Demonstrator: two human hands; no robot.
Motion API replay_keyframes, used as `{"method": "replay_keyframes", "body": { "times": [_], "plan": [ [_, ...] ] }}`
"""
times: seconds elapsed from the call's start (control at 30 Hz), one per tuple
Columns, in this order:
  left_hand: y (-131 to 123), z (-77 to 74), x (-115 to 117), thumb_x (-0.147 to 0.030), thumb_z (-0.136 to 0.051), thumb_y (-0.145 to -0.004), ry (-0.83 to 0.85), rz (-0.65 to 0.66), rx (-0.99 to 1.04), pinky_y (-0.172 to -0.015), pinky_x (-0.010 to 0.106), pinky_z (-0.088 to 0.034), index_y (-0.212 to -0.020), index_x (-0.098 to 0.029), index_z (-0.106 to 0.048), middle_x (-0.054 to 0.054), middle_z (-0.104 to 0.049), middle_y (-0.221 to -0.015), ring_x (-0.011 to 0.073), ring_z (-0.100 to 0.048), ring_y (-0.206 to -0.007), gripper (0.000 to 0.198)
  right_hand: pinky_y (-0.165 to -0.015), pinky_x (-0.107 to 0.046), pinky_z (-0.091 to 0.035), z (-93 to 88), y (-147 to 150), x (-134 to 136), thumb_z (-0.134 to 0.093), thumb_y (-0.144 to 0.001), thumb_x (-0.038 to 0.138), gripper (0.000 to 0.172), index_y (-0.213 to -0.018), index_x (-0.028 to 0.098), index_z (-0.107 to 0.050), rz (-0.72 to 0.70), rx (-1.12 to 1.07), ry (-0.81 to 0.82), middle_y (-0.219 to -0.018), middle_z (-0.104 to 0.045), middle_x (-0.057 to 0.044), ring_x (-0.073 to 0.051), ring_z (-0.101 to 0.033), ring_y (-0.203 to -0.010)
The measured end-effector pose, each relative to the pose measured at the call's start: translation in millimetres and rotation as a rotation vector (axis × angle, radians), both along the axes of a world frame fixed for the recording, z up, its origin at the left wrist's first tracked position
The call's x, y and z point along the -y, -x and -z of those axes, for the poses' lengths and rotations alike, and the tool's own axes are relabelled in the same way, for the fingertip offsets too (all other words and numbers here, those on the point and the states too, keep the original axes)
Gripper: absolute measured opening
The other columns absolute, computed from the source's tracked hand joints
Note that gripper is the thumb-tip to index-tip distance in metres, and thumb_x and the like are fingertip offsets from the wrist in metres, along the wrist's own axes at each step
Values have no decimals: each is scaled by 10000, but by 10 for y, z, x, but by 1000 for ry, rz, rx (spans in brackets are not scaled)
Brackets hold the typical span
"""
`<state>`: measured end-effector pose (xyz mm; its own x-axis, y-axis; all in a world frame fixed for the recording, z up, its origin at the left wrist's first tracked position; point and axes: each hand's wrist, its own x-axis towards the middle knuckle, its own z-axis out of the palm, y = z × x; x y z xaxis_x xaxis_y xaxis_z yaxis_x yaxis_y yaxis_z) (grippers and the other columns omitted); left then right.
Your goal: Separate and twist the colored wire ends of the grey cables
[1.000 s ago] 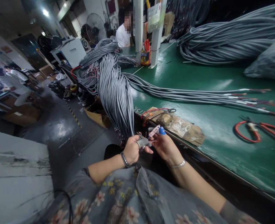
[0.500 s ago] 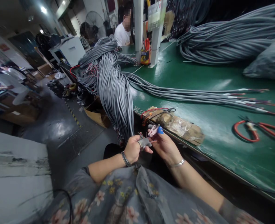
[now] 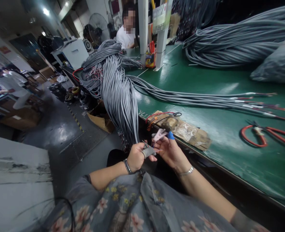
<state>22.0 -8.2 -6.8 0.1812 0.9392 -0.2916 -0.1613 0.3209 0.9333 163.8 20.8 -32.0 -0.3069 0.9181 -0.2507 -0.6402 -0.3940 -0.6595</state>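
My left hand (image 3: 135, 158) is closed at the bench's near edge, pinching a cable end with thin coloured wires (image 3: 145, 142) fanning out of it. A grey wrapped piece (image 3: 148, 152) shows at its fingertips; I cannot tell whether it is cable or a covered finger. In my right hand (image 3: 172, 154), blue tape on the thumb, rests a small pale pink clip-like tool (image 3: 159, 135), held against the curled fingers with the thumb raised. A thin wire stretches between the two hands. Just beyond them lies a tape-covered wooden block (image 3: 188, 130) with red and black leads.
Grey cables (image 3: 119, 87) hang over the bench edge, with several stripped ends lying across the green bench (image 3: 219, 125). Red-handled pliers (image 3: 255, 135) lie at right. Another cable bundle (image 3: 229, 42) and a plastic bag (image 3: 277, 64) are behind. A person (image 3: 125, 35) sits across the bench.
My right hand has shifted slightly right, away from my left, and its thumb has lifted off the pink tool. The left hand has barely moved and keeps its pinch.
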Motion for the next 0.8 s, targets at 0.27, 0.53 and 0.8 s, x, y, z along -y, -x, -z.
{"method": "replay_keyframes", "body": {
  "times": [0.27, 0.53, 0.8],
  "plan": [
    [49, -2, -28, -476, -725, -681, -214, -41, -157, -593, 274, -503, -626, -161, -624, 27, -626, -507, 167, -635, -555, 335, -527, -240, -473, 13, 47, -10, -813, -626, 526, 356, -724, 207, -690, 142, 84, -73, -609, -598, 27, -117, -510, -550],
    [20, 17, -88, -445, -710, -690, -245, -56, -210, -576, 264, -491, -597, -172, -606, 18, -611, -494, 156, -616, -530, 307, -550, -269, -508, 61, 57, -41, -788, -647, 585, 386, -737, 218, -705, 129, 59, -64, -656, -634, 8, -131, -553, -583],
    [13, 55, -95, -443, -704, -696, -237, -37, -233, -553, 258, -475, -598, -169, -607, 12, -599, -485, 148, -598, -512, 307, -558, -244, -515, 48, 100, -54, -858, -590, 503, 341, -751, 238, -715, 201, 15, -1, -692, -681, 24, -122, -595, -610]
  ]
}}
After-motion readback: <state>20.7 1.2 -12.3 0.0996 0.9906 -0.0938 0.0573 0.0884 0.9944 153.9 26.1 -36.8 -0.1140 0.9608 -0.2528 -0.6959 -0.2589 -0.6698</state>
